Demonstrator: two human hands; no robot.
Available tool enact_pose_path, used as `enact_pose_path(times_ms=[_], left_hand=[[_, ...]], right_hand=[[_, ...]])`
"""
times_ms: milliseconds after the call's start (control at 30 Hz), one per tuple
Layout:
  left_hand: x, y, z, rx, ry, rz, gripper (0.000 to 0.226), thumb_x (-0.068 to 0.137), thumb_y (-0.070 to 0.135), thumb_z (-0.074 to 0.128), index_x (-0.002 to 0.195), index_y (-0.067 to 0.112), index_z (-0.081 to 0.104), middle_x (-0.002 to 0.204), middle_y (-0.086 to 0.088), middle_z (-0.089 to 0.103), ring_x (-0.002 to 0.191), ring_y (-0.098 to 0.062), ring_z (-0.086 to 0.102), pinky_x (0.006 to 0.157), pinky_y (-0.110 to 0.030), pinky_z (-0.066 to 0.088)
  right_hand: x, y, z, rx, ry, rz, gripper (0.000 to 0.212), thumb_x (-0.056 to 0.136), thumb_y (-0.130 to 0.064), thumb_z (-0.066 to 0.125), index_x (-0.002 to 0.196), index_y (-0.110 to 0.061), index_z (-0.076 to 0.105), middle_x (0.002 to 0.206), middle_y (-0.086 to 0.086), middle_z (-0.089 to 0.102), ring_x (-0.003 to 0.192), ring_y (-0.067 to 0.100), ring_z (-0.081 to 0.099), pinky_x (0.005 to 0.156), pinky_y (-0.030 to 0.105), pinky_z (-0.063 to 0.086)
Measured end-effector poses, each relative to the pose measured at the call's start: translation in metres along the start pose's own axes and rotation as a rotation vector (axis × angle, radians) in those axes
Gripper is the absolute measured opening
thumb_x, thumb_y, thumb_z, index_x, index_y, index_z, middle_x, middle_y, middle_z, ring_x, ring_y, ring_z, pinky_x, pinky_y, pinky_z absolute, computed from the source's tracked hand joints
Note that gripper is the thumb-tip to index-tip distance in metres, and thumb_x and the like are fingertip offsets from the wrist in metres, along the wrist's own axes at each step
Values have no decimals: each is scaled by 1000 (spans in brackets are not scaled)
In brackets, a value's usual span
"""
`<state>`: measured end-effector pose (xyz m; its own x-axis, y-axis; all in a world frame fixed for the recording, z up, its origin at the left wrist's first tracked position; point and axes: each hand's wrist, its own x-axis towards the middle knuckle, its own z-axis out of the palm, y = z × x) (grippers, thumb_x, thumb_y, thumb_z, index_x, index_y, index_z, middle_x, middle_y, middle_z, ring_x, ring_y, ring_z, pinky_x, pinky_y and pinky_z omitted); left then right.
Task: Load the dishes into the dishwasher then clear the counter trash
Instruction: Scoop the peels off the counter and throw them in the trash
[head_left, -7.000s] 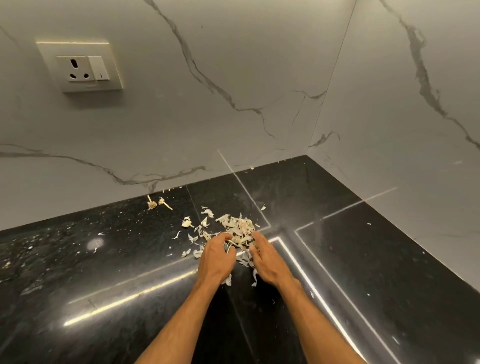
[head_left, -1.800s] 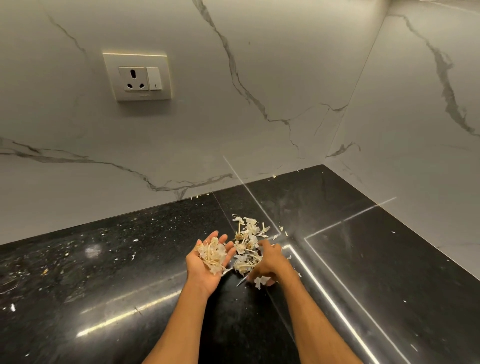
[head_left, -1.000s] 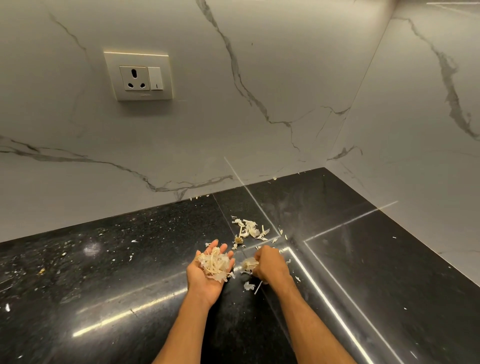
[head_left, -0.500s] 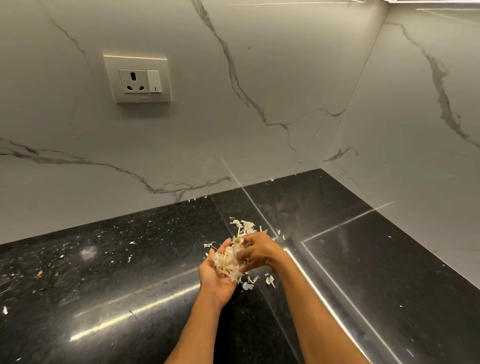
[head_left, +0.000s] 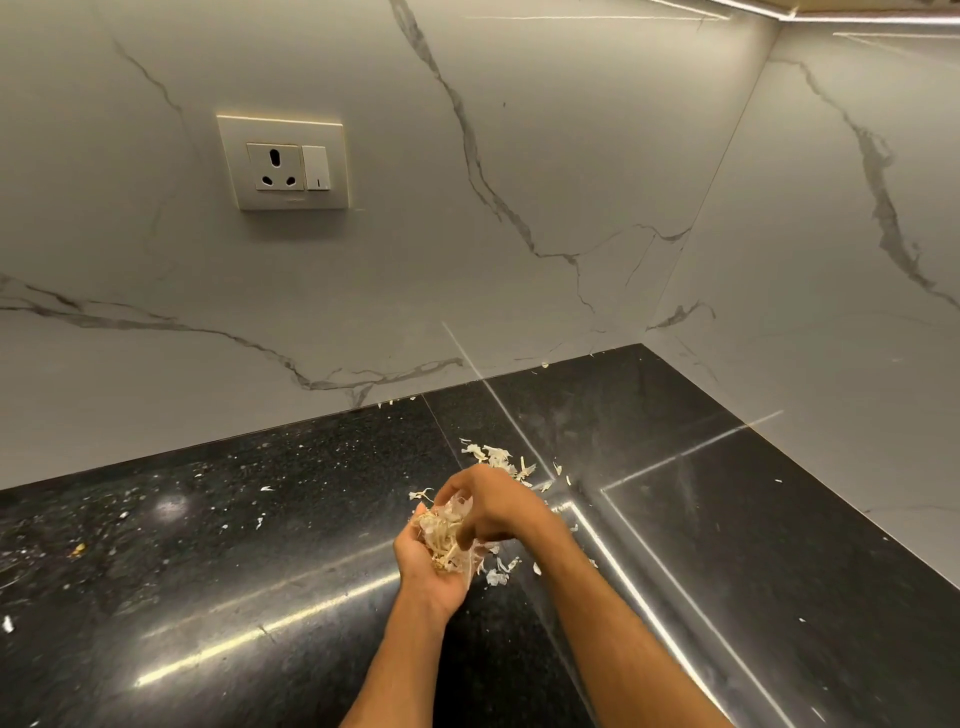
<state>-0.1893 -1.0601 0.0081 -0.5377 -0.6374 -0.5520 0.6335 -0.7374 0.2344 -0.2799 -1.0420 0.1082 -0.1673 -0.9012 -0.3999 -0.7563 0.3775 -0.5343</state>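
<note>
On the black polished stone counter (head_left: 260, 597), the left hand (head_left: 431, 571) lies palm up, cupped round a wad of pale papery peel scraps (head_left: 441, 530). The right hand (head_left: 493, 512) covers it from above, fingers curled into the wad, pinching it down. A loose band of flakes (head_left: 498, 457) lies just beyond the right hand, toward the wall corner, running left to right; that hand looks nearer for the next sweep

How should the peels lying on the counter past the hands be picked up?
Those peels are thin, loose flakes lying flat on the counter, so pinching one piece gains little. Probably best: the right hand comes from above, curls round the pile's far edge and gathers the whole heap.
</note>
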Motion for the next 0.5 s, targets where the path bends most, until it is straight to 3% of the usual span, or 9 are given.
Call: enact_pose_path(times_ms=[67,167,233,300,400,500], left_hand=[[0,0,1,-4,-17,9,46,97,36,35,118,7,64,103,-18,70,93,-34,64,84,-45,47],[1,0,2,-26,-52,18,47,97,35,34,123,8,62,113,-21,67,102,-39,62,94,-50,45],[1,2,3,-42,-73,18,45,97,35,34,121,7,61,117,-25,64,107,-43,60,97,-54,43],[0,4,4,-57,-89,8,44,98,36,34,116,6,61,115,-27,62,101,-44,60,91,-57,47],[-1,9,3,-57,-96,6,45,99,35,33,113,4,62,114,-27,62,95,-43,62,80,-55,54],[-3,14,1,-54,-105,15,44,98,35,34,113,4,63,113,-26,62,95,-42,62,78,-55,55]], right_hand=[[-3,-2,-10,81,-25,-21,54,74,8,75,120,-19,66,126,3,61,65,11,60,59,27,56],[-9,4,-22,300,-32,-47,51,76,16,66,116,-14,67,119,7,64,78,27,70,71,43,62],[-9,15,-28,476,37,-19,44,78,18,64,111,-11,68,114,10,65,87,30,71,70,42,62],[-7,30,-31,565,164,44,35,80,15,64,105,-9,68,108,11,65,86,28,71,68,41,62],[-4,63,-27,477,318,240,30,82,11,64,103,-10,67,100,9,64,69,20,67,63,39,62],[-10,96,-13,336,223,475,41,80,6,69,115,-12,56,99,8,61,69,16,61,57,32,59]])
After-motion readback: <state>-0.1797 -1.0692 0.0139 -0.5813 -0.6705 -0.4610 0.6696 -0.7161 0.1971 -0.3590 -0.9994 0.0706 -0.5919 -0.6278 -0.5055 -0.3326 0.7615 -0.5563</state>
